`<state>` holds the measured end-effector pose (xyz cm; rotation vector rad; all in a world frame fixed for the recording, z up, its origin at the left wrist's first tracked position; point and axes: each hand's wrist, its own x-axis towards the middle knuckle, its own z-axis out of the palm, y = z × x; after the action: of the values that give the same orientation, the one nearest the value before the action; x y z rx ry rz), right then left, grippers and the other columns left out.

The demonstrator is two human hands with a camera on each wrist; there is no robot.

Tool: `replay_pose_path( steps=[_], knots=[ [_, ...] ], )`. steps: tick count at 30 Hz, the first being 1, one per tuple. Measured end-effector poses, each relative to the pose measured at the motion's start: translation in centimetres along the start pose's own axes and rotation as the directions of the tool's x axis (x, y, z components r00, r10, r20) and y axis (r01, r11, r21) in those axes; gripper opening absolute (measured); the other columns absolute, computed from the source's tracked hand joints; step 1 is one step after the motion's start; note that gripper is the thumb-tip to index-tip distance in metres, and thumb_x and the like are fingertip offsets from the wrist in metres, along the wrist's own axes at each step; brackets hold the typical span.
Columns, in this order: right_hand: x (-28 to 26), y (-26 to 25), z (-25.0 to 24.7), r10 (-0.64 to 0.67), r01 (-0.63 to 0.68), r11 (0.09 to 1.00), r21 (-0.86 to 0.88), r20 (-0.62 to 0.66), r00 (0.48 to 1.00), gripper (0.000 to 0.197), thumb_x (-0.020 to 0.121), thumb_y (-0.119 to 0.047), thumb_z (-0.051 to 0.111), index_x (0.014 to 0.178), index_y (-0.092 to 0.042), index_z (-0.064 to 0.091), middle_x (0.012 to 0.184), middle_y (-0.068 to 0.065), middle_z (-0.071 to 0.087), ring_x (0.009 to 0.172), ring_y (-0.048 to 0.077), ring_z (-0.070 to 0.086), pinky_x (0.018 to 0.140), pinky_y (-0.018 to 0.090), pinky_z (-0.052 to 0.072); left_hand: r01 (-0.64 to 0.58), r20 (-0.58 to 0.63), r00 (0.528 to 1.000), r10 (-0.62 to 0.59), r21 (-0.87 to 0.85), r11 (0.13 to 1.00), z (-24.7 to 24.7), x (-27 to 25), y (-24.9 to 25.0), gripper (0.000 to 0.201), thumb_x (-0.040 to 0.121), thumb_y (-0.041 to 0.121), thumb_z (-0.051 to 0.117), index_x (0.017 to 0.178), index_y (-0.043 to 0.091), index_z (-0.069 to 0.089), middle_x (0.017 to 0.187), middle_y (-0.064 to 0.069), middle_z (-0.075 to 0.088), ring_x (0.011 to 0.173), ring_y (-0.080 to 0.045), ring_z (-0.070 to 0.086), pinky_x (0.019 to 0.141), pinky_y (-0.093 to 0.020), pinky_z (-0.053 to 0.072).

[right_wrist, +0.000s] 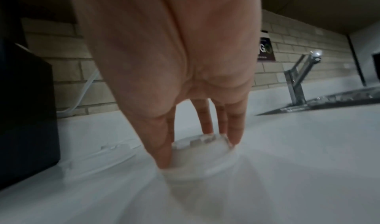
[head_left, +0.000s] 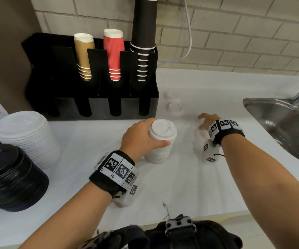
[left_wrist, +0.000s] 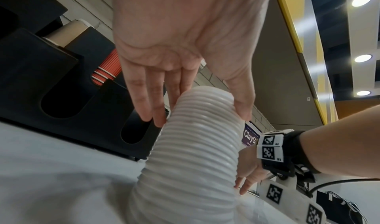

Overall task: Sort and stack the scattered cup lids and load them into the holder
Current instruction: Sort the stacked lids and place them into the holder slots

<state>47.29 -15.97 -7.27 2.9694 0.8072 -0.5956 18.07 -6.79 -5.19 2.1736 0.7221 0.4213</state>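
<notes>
Fingers [left_wrist: 156, 97] of left hand [head_left: 139, 135] clasp upright white lid stack [head_left: 160, 142]; right hand [head_left: 206, 122] pinches clear lid [right_wrist: 203, 148].

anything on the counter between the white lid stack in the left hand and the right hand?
Nothing: head view shows bare white counter between the white lid stack held by the left hand and the right hand.

Holder [head_left: 145, 106] slots open, unobstructed

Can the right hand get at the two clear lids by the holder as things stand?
Probably yes. The clear lids lie uncovered on the counter just beyond the right hand, nothing between, though its fingers already grip another clear lid.
</notes>
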Motion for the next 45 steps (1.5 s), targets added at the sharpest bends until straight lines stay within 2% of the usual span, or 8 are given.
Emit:
replay_pose_path(
  steps=[4,7,11,17,22,32,39,45],
  knots=[
    [-1.1,0.1,-0.6,-0.063,0.064,0.998,0.003,-0.023,0.998,0.031,0.091,-0.027,0.057,0.121,-0.021,0.049,0.116,0.011,0.059,0.091,0.030,0.053,0.077,0.032,0.039,-0.008,0.002,1.000,0.008,0.006,1.000,0.1,0.0,-0.1,0.062,0.066,0.048,0.084,0.119,0.026,0.060,0.115,0.005,0.064,0.103,-0.019,0.059,0.087,-0.042,0.051],
    [-3.6,-1.4,-2.4,-0.133,0.136,0.969,0.205,-0.029,0.991,0.043,0.092,-0.035,0.055,0.132,-0.031,0.041,0.121,0.011,0.053,0.097,0.028,0.053,0.083,0.035,0.044,-0.014,-0.005,1.000,0.014,0.009,1.000,0.2,0.1,-0.2,0.061,0.066,0.048,0.084,0.118,0.027,0.060,0.115,0.007,0.064,0.104,-0.019,0.058,0.087,-0.040,0.051],
    [-9.1,-4.5,-3.9,-0.445,0.411,0.751,0.516,-0.065,0.893,0.040,0.087,-0.035,0.061,0.123,-0.047,0.047,0.116,0.002,0.055,0.099,0.016,0.056,0.084,0.027,0.043,-0.036,-0.045,0.998,0.036,-0.001,0.999,0.5,0.2,-0.3,0.066,0.064,0.045,0.085,0.121,0.024,0.060,0.124,0.006,0.057,0.110,-0.017,0.055,0.091,-0.038,0.048],
    [-13.3,-7.0,-2.5,-0.632,0.625,0.645,0.439,-0.154,0.760,0.036,0.083,-0.020,0.071,0.112,-0.036,0.059,0.107,-0.002,0.056,0.093,0.014,0.055,0.082,0.017,0.044,-0.059,-0.054,0.997,0.058,-0.034,0.998,0.7,0.0,-0.5,0.073,0.064,0.045,0.085,0.128,0.026,0.055,0.116,0.005,0.056,0.104,-0.019,0.058,0.088,-0.041,0.050],
    [-13.8,-7.4,-1.7,-0.660,0.667,0.637,0.386,-0.174,0.730,0.037,0.079,-0.019,0.075,0.112,-0.029,0.064,0.108,-0.004,0.060,0.096,0.014,0.055,0.084,0.018,0.046,-0.036,-0.051,0.998,0.027,-0.167,0.985,0.9,0.1,-0.7,0.114,0.063,0.036,0.089,0.152,0.024,0.019,0.126,0.008,0.054,0.114,-0.017,0.056,0.089,-0.029,0.043],
    [-14.0,-8.1,-1.4,-0.678,0.703,0.670,0.238,-0.189,0.711,0.043,0.073,-0.022,0.079,0.110,-0.036,0.061,0.112,0.004,0.054,0.101,0.016,0.051,0.081,0.019,0.037,-0.044,-0.073,0.997,0.028,-0.225,0.973,1.4,0.5,-1.0,0.125,0.063,0.028,0.090,0.153,0.025,0.005,0.108,0.012,0.052,0.102,-0.014,0.058,0.087,-0.028,0.045],
    [-13.0,-9.3,-1.8,-0.666,0.696,0.695,0.181,-0.204,0.718,0.047,0.073,-0.024,0.078,0.115,-0.034,0.061,0.109,0.001,0.050,0.098,0.014,0.048,0.076,0.019,0.035,-0.035,-0.086,0.996,0.017,-0.203,0.979,1.2,2.1,-0.8,0.118,0.065,0.028,0.089,0.153,0.021,0.010,0.123,0.001,0.054,0.109,-0.018,0.055,0.089,-0.029,0.044],
    [-11.5,-9.9,-2.0,-0.653,0.683,0.711,0.169,-0.202,0.730,0.047,0.073,-0.026,0.079,0.115,-0.031,0.060,0.110,0.000,0.049,0.098,0.015,0.048,0.080,0.022,0.035,-0.073,-0.077,0.995,0.063,-0.141,0.987,0.9,3.6,-0.6,0.073,0.066,0.030,0.086,0.130,0.019,0.052,0.121,0.002,0.053,0.110,-0.018,0.055,0.092,-0.031,0.046]
  ],
)
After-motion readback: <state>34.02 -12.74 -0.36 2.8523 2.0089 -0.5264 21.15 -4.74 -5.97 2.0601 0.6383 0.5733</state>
